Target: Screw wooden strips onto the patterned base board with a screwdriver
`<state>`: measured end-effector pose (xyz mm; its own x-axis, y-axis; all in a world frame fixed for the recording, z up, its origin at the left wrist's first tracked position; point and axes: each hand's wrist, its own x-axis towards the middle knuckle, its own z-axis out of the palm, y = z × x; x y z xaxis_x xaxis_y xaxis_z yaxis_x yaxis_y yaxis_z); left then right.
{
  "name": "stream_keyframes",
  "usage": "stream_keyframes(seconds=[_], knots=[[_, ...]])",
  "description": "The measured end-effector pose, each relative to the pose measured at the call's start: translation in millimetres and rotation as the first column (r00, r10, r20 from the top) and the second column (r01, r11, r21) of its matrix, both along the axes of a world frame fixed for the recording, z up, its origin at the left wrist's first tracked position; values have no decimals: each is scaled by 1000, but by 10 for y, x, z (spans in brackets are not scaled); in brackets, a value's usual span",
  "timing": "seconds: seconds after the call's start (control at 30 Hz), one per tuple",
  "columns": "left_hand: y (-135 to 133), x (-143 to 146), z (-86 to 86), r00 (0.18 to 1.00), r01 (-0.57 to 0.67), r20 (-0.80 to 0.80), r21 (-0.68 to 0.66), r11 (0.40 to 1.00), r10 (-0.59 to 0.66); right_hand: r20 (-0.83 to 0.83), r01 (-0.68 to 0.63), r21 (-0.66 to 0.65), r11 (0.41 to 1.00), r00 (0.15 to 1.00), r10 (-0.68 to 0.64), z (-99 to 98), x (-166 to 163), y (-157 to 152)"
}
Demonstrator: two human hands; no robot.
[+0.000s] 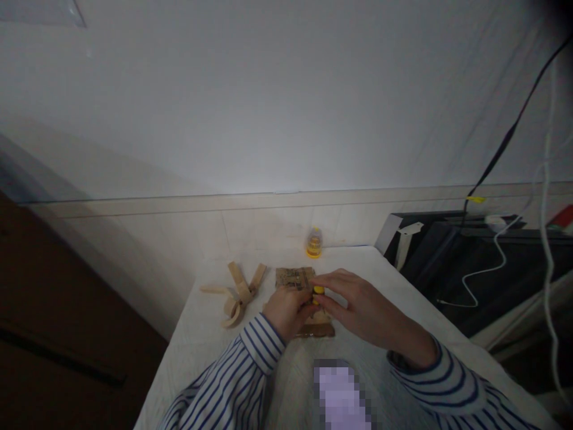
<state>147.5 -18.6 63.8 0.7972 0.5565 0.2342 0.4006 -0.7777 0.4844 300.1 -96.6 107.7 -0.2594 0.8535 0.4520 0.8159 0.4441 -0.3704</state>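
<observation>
The brown packet (294, 278) lies on the white table (358, 263), its long axis running away from the person, the far end slanted a little left and a darker strip along its near edge. Above the packet's middle, a small yellow object (319, 290) sits between the two hands. Most of it is covered, so which way it points and how its long axis runs cannot be told. The right hand (358, 301), at the packet's right, has its thumb and forefinger closed on either side of the object. The left hand (289, 307), over the packet's left side, has its fingers curled in beside it; whether they grip it is hidden.

Left of the packet lie tan curled strips (242, 292), taking up much of the room there. Behind it, an upright yellow bottle (314, 245) stands near the table's far edge. Bare tabletop opens right of the packet's far end, as far as the table's slanting right edge, with dark panels (430, 257) beyond.
</observation>
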Motion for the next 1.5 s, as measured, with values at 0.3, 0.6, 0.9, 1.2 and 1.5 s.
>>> stream_keyframes(seconds=[0.3,0.6,0.9,1.2,1.5], knots=[[-7,5,-38,999,-6,-45,-18,1000,6,61,31,43,999,998,-34,-35,14,29],[-14,9,-65,999,5,-46,-4,1000,-5,86,84,58,995,992,-89,-82,1,-10],[-2,2,-33,1000,-17,15,16,1000,16,179,142,108,984,971,-159,-104,-53,-3],[11,-8,-42,999,-41,27,42,998,40,114,103,36,994,988,-107,-23,-54,-13],[27,-10,-20,998,50,33,6,999,-50,149,49,16,999,988,-51,-49,0,11]])
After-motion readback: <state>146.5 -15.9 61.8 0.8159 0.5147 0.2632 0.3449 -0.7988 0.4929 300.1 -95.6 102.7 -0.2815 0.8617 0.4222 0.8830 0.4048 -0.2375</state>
